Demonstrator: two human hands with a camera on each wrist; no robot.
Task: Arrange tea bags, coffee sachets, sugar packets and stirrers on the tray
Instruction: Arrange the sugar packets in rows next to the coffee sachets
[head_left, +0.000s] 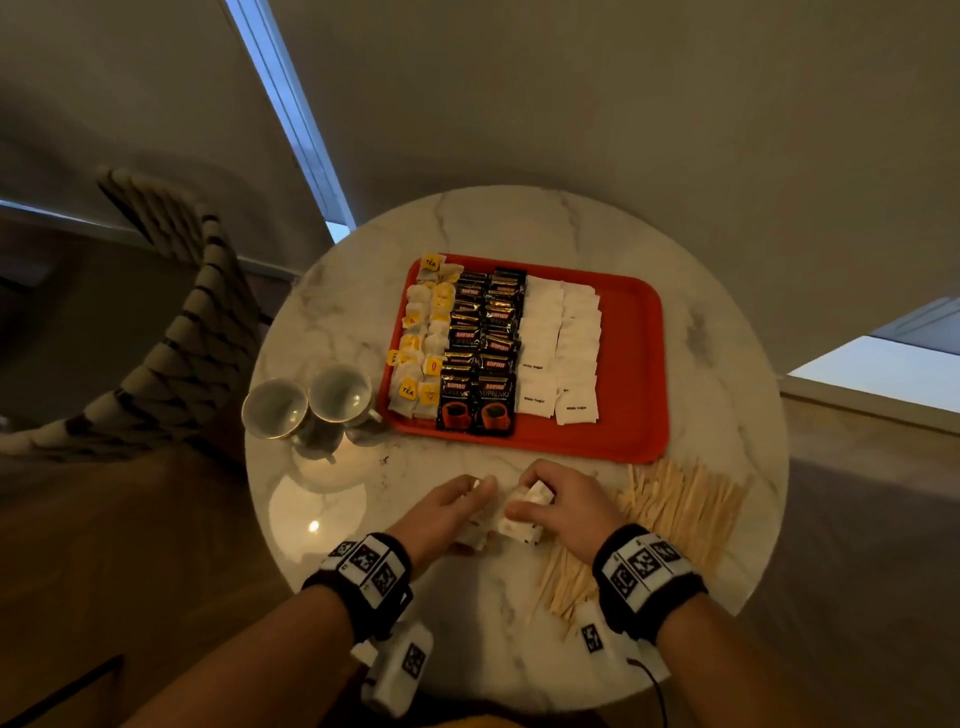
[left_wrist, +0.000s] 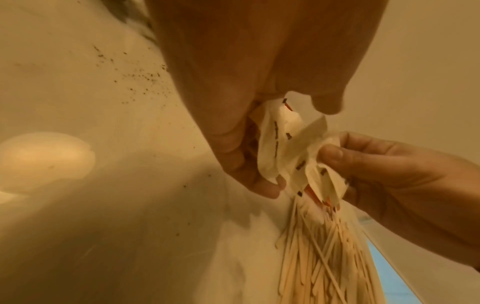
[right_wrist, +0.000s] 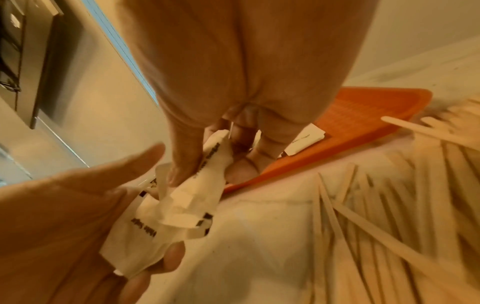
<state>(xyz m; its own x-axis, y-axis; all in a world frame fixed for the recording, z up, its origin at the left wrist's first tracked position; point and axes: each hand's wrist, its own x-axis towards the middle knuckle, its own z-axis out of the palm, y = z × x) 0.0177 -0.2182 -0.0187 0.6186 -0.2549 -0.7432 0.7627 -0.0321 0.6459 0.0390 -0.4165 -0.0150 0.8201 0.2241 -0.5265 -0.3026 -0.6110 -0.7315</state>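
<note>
Both hands meet low over the round white marble worktop (head_left: 467, 218), sharing a small bunch of white paper sugar packets (head_left: 522, 512) printed with black lettering. The left hand (head_left: 447, 512) has its fingers curled round the near end of the bunch, and the right hand (head_left: 563, 506) pinches the far end between thumb and fingers; in the wrist views the paper looks crumpled and fanned between them, so I cannot tell how many packets there are. The flat orange-red plastic tray (head_left: 634, 364) lies straight ahead of both hands, just beyond the fingertips, with its long side running across the person. On it, yellow-tagged tea bags (head_left: 423, 338), black coffee sachets (head_left: 483, 353) and two columns of white sugar packets already stand in rows running away from the hands. The bare strip of the tray is ahead and to the right, closer to the right hand, so that hand looks better placed to carry packets there. The loose pile of pale wooden stirrers (head_left: 670, 519) lies on the worktop just right of the right hand, its sticks pointing roughly toward the tray's right end.
</note>
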